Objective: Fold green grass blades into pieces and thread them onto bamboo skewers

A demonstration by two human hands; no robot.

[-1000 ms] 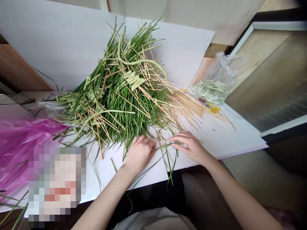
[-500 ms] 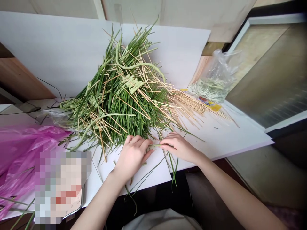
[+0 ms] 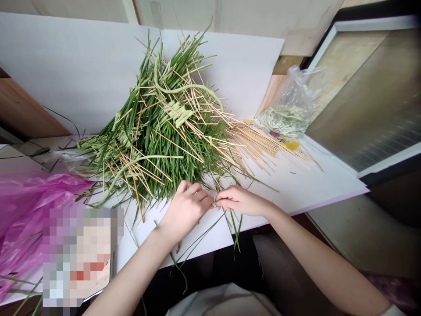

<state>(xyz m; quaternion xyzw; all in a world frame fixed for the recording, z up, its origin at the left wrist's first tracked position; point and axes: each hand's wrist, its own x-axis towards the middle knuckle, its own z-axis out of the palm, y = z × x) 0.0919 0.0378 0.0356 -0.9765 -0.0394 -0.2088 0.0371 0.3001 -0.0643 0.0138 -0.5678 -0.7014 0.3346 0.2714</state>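
R hand (image 3: 241,201) pinches green leaf strip (image 3: 215,203), long axis approx. L–R, betw. hands; L hand (image 3: 186,210) curled, tips just beside strip, contact unclear; R nearer.

- No words, numbers or signs can be read anywhere in this view
- A yellow packet (image 3: 284,141) under the tips of the wooden skewers (image 3: 256,147) bears red and blue print, too small and blurred to read
- A pixelated patch (image 3: 79,256) at lower left hides whatever lies beneath it
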